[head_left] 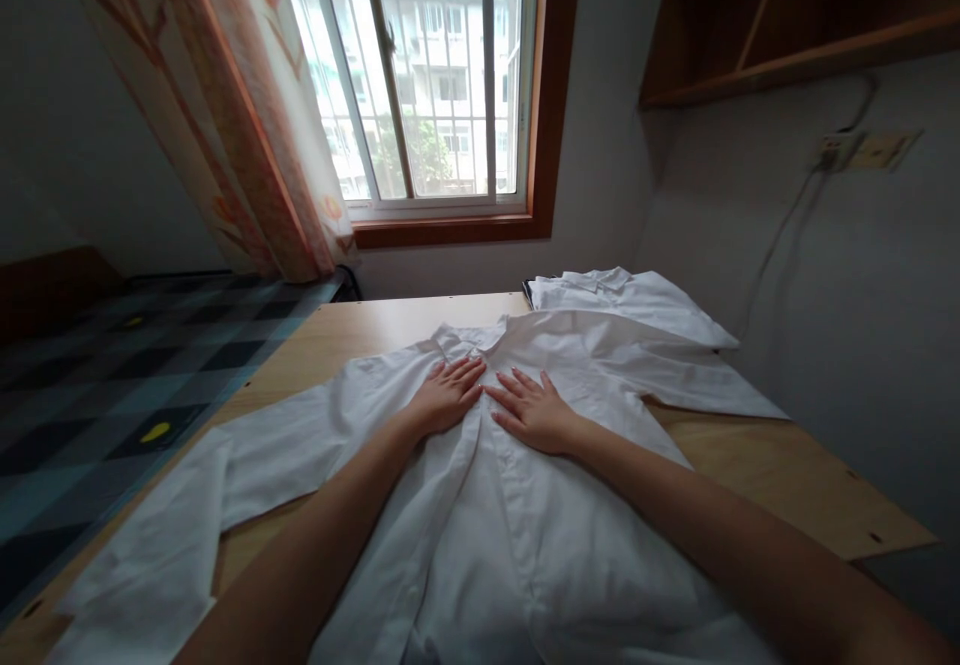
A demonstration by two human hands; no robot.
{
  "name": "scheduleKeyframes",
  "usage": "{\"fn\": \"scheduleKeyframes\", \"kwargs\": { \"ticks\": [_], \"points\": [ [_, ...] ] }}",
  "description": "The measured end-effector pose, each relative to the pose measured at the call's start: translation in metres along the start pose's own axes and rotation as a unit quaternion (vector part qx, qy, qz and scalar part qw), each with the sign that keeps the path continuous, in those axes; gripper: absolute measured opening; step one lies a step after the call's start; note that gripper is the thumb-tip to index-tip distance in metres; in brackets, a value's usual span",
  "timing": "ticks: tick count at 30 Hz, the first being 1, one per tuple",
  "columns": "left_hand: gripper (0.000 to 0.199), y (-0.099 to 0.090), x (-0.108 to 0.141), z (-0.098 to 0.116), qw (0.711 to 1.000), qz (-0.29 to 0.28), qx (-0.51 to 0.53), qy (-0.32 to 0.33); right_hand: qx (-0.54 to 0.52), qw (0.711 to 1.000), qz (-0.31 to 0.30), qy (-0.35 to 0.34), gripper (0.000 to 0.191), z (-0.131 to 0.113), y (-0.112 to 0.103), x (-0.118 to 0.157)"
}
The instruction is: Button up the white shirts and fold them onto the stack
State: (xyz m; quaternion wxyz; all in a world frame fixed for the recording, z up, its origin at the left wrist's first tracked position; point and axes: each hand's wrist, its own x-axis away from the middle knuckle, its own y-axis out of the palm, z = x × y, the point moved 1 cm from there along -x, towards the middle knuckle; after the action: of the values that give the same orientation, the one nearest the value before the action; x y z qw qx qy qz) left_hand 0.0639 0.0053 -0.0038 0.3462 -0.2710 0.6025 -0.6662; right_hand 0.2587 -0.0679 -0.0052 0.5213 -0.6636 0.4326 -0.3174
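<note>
White shirt (480, 505), one, lies spread beneath two hands (442, 400) (538, 417), fingers (505, 399) flat and parted.

Shirt (457, 555) spread on the bench (780, 465), left hand (448, 395) and right hand (534, 412) side by side on its chest.
Bed (112, 375) left of the bench; clothes (630, 298) behind the shirt at far right; window (442, 85) beyond, curtain (225, 125) on its left, shelf (817, 30) high right.

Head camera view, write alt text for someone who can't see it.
A person's left hand and right hand rest flat on the chest of a white long-sleeved shirt spread across a wooden table. More white clothing lies at the far right, and a barred window is behind.
</note>
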Motion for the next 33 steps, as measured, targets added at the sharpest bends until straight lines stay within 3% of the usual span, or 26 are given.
{"fn": "scheduleKeyframes", "kwargs": {
  "ticks": [7,12,18,24,30,33],
  "points": [
    [0.053,-0.003,-0.003,0.0,0.999,-0.034,-0.008,0.0,0.012,0.997,0.037,0.062,0.06,-0.005,0.01,0.036],
    [0.052,-0.001,-0.002,0.001,1.0,0.006,-0.001,-0.003,0.007,0.998,0.044,0.044,0.06,0.003,0.005,0.05],
    [0.054,0.001,0.001,0.008,1.0,0.004,-0.009,-0.019,0.003,0.998,0.048,0.04,0.041,0.001,-0.017,0.008],
    [0.054,0.002,0.001,0.006,1.0,0.017,-0.007,-0.021,0.049,0.994,0.084,0.048,0.049,0.009,-0.006,-0.04],
    [0.053,0.002,0.001,0.003,0.999,0.018,-0.004,-0.028,0.091,0.975,0.135,0.154,0.05,0.051,-0.001,-0.037],
    [0.053,0.002,0.002,0.005,0.999,0.016,0.004,-0.027,0.095,0.968,0.154,0.171,0.049,0.07,-0.003,-0.032]
  ]
}}
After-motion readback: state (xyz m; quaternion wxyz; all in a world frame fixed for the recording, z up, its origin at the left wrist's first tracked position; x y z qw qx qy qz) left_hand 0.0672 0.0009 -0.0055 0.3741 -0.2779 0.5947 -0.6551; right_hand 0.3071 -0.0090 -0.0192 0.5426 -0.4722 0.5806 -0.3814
